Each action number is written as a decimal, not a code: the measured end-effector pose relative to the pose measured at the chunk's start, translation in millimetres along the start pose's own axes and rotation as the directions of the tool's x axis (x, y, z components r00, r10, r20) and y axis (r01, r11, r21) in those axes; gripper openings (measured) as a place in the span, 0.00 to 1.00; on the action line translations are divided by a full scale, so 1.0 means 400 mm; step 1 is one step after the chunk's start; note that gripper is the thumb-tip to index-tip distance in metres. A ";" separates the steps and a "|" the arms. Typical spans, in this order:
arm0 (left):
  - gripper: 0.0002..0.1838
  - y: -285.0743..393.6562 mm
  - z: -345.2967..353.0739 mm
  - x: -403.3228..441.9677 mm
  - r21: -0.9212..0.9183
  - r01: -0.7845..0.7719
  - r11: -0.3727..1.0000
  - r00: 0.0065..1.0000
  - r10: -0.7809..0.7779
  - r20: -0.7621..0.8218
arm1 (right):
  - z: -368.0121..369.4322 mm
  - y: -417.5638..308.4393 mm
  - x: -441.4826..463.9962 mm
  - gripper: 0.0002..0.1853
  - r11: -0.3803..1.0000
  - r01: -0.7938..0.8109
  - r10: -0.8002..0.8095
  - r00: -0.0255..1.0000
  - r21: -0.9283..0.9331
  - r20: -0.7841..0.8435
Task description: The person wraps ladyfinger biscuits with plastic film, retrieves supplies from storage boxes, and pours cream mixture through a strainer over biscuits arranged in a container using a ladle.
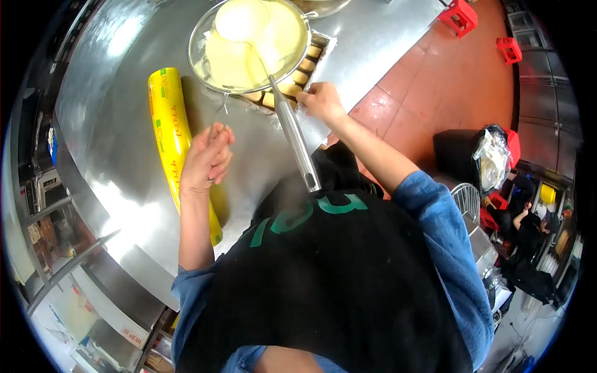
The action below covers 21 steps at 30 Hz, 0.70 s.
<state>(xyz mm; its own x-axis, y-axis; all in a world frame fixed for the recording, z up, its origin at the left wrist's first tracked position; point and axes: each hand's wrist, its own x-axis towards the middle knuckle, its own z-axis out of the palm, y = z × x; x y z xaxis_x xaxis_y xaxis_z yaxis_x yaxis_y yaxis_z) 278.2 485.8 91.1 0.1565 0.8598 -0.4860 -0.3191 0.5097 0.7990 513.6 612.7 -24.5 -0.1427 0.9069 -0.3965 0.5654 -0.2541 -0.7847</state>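
A round strainer (198, 61) with pale yellow cream and a ladle (292, 127) in it lies over a tray of browned, finger-shaped pieces (298, 77). My right hand (321, 101) is at the tray's near right corner, its fingers curled together; anything between the fingertips is too small to make out. My left hand (209, 154) is above the table, beside a long yellow roll (171, 124), with fingers bent together; what it holds, if anything, I cannot tell. The ladle's handle points toward my apron, between my two hands.
The steel table (124, 118) spans the left and middle. Part of a metal bowl (323, 5) shows at the top. Red stools (459, 17) stand on the tiled floor at the right, with a black bin (457, 152) nearer. Another person (528, 239) is at the far right.
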 end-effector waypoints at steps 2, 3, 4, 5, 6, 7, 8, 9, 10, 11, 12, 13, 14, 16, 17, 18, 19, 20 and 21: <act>0.10 -0.013 0.006 -0.009 0.006 0.017 1.000 1.000 -0.017 -0.003 | 0.002 0.018 -0.026 0.19 0.999 0.034 -0.033 0.999 -0.024 0.023; 0.10 -0.019 0.008 -0.014 0.008 0.026 1.000 1.000 -0.026 -0.009 | 0.006 0.026 -0.037 0.18 0.998 0.048 -0.047 0.998 -0.029 0.036; 0.10 -0.027 0.007 -0.019 0.005 0.030 1.000 1.000 -0.030 0.005 | 0.010 0.023 -0.052 0.18 0.997 0.065 -0.063 0.997 -0.035 0.053; 0.10 -0.036 0.006 -0.024 -0.001 0.032 0.999 0.999 -0.032 0.015 | 0.011 0.020 -0.066 0.18 0.999 0.044 -0.043 0.997 -0.025 0.063; 0.10 -0.046 0.006 -0.030 -0.011 0.033 0.999 0.999 -0.033 0.022 | 0.004 0.014 -0.079 0.18 0.999 0.033 -0.034 0.996 0.005 0.084; 0.11 -0.055 0.008 -0.038 -0.013 0.040 0.999 0.999 -0.040 0.030 | -0.006 0.011 -0.091 0.19 0.999 0.020 -0.024 0.994 0.031 0.111; 0.11 -0.061 0.011 -0.049 -0.018 0.046 0.999 0.998 -0.045 0.033 | -0.014 0.006 -0.107 0.21 0.999 0.007 -0.015 0.989 0.053 0.144; 0.11 -0.066 0.012 -0.059 -0.025 0.047 0.999 0.998 -0.046 0.034 | -0.022 0.000 -0.138 0.25 0.985 0.156 -0.158 0.987 -0.077 -0.015; 0.11 -0.074 0.013 -0.068 -0.031 0.039 0.999 0.998 -0.038 0.045 | -0.031 -0.010 -0.179 0.32 0.932 0.288 -0.324 0.934 -0.222 -0.148; 0.12 -0.084 0.017 -0.076 -0.042 0.031 0.999 0.998 -0.029 0.053 | -0.048 -0.047 -0.230 0.39 0.891 0.370 -0.414 0.900 -0.264 -0.136; 0.12 -0.096 0.022 -0.085 -0.058 0.023 0.998 0.998 -0.020 0.059 | -0.061 -0.079 -0.279 0.46 0.841 0.448 -0.499 0.859 -0.302 -0.116; 0.13 -0.108 0.029 -0.090 -0.062 -0.007 0.998 0.999 0.010 0.052 | -0.061 -0.083 -0.316 0.49 0.763 0.565 -0.615 0.784 -0.313 -0.085; 0.13 -0.119 0.038 -0.093 -0.066 -0.033 0.997 0.998 0.036 0.045 | -0.058 -0.085 -0.338 0.51 0.674 0.669 -0.716 0.696 -0.314 -0.053; 0.15 -0.137 0.054 -0.094 -0.088 -0.089 0.992 0.995 0.092 0.034 | -0.035 -0.077 -0.346 0.45 0.625 0.752 -0.778 0.623 -0.212 -0.084; 0.16 -0.143 0.060 -0.096 -0.105 -0.116 0.988 0.993 0.119 0.025 | -0.035 -0.098 -0.338 0.36 0.531 0.814 -0.845 0.529 -0.234 -0.079; 0.16 -0.148 0.064 -0.092 -0.141 -0.126 0.982 0.991 0.132 0.031 | -0.037 -0.117 -0.325 0.27 0.434 0.867 -0.900 0.428 -0.247 -0.079; 0.16 -0.152 0.066 -0.085 -0.171 -0.137 0.976 0.989 0.145 0.039 | -0.041 -0.140 -0.336 0.21 0.626 0.766 -0.779 0.607 -0.148 -0.154; 0.15 -0.158 0.068 -0.073 -0.177 -0.176 0.968 0.982 0.187 0.042 | -0.055 -0.165 -0.355 0.16 0.785 0.619 -0.613 0.762 -0.043 -0.208; 0.14 -0.144 0.089 -0.077 -0.205 -0.146 0.968 0.989 0.149 0.000 | -0.084 -0.187 -0.358 0.15 0.804 0.592 -0.588 0.780 -0.055 -0.215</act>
<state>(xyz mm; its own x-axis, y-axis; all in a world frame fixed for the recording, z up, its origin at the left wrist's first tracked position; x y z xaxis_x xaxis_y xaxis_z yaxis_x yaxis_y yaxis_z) 324.9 430.9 72.6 0.1073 0.9261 -0.3618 -0.5228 0.3620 0.7717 519.2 513.3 106.9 -0.2693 0.9287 0.2548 0.4151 0.3507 -0.8395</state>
